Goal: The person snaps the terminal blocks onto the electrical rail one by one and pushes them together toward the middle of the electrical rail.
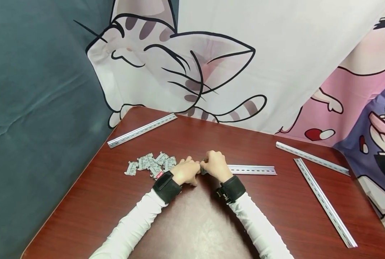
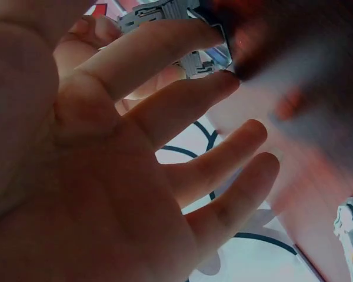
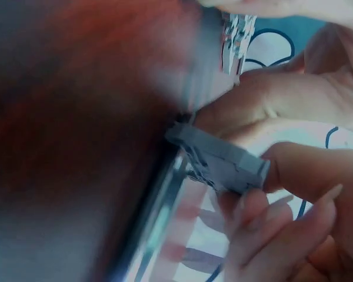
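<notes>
A slotted metal DIN rail lies across the middle of the table, its left end between my hands. My left hand is at that end; in the left wrist view its index and middle fingers lie against the rail end, with the other two fingers stretched free. My right hand has its fingers bent around a grey terminal block at the rail. Grey block parts also show behind the left index finger. Fingers hide most of the contact between block and rail.
Left of my hands lies a loose pile of grey terminal blocks, one with a red label. Another rail lies at the back left. Two more rails, one farther back and one nearer, lie at the right.
</notes>
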